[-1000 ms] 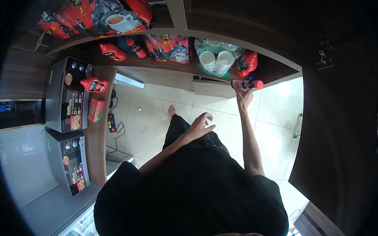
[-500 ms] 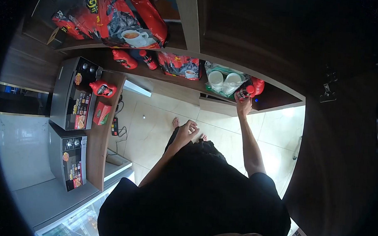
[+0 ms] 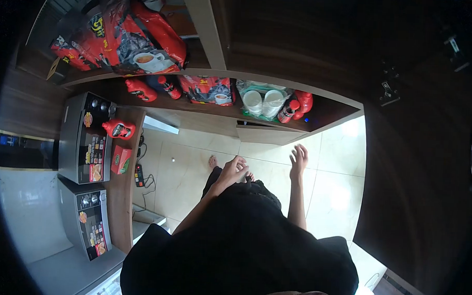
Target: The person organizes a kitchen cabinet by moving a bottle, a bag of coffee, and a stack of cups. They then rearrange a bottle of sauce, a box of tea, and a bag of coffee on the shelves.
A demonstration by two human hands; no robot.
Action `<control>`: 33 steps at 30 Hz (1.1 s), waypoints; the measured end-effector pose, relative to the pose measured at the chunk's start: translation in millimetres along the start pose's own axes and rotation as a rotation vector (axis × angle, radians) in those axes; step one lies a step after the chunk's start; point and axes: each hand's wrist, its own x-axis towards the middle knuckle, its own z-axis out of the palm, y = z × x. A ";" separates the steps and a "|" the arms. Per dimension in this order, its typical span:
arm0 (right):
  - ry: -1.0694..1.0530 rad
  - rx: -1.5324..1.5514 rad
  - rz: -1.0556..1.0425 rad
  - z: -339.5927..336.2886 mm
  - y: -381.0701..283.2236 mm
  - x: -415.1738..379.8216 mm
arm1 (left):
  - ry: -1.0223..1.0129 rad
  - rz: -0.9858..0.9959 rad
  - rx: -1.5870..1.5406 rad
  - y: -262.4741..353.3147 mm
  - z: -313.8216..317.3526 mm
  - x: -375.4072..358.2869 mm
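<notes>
My right hand [image 3: 299, 159] hangs in front of the shelf with its fingers apart and nothing in them. Nearest to it on the shelf stands a small dark bottle with a red cap and label [image 3: 287, 112]. A larger red bottle [image 3: 304, 104] is right behind that one. To their left, white cups [image 3: 252, 103] lie in a clear plastic bag [image 3: 243, 87]. My left hand [image 3: 233, 171] is held before my body, its fingers loosely bent and apart, with nothing visible in it.
Red coffee bags [image 3: 146, 45] fill the upper left shelf, another coffee bag [image 3: 207, 89] the lower one. Two grey ovens [image 3: 80, 137] stand left, beside a red sauce bottle [image 3: 119, 129] and a red-green box [image 3: 121, 160]. A power strip [image 3: 139, 175] lies below.
My right hand has let go of the small red-capped bottle, leaving it on the shelf, and has drawn back toward my body. The view has shifted slightly. My left hand stays before my body.
</notes>
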 end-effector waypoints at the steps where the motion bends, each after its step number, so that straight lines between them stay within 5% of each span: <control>1: 0.032 0.028 -0.028 -22.3 -8.6 -12.2 | -0.034 0.003 0.009 -15.4 4.3 -0.1; 5: 0.051 0.468 -0.293 -133.5 -55.1 -37.3 | -0.199 -0.116 0.317 -130.3 20.9 -11.1; 7: -0.169 0.727 -0.494 -178.1 -93.7 -58.7 | -0.375 -0.233 0.463 -230.0 24.4 -22.1; 8: -0.202 0.802 -0.579 -183.2 -115.7 -76.9 | -0.190 -0.187 0.005 -239.4 21.0 -38.7; 9: -0.220 0.887 -0.611 -181.9 -134.8 -95.8 | -0.125 -0.201 -0.018 -210.8 11.5 -34.5; 10: -0.241 0.972 -0.643 -179.1 -155.1 -115.2 | -0.147 -0.285 -0.191 -234.1 7.0 -27.0; 11: -0.266 1.057 -0.676 -176.2 -175.7 -134.3 | -0.091 -0.211 -0.031 -269.1 6.5 -21.4; 13: -0.307 0.745 -0.782 -183.1 -179.8 -164.4 | -0.158 -0.337 0.180 -241.0 -6.7 -13.5; 19: -0.231 0.703 -0.633 -117.9 -191.2 -210.5 | -0.334 -0.416 0.426 -231.9 -9.0 -8.5; 20: 0.065 0.122 -0.658 -119.3 -182.6 -213.8 | -0.376 -0.388 0.455 -218.3 -7.5 -10.8; 22: 0.340 -0.325 -0.648 -114.2 -179.8 -222.1 | -0.434 -0.494 0.351 -213.8 4.9 -8.9; 26: -0.040 0.518 -0.692 -75.0 -181.7 -248.5 | -0.584 -0.366 0.292 -209.8 23.4 -23.7; 30: 0.023 0.393 -0.891 -47.2 -163.3 -269.7 | -0.761 -0.280 0.320 -201.6 21.6 -52.8; 33: 0.232 0.452 -0.844 -16.0 -144.9 -285.4 | -0.758 -0.250 0.336 -208.6 -1.4 -77.3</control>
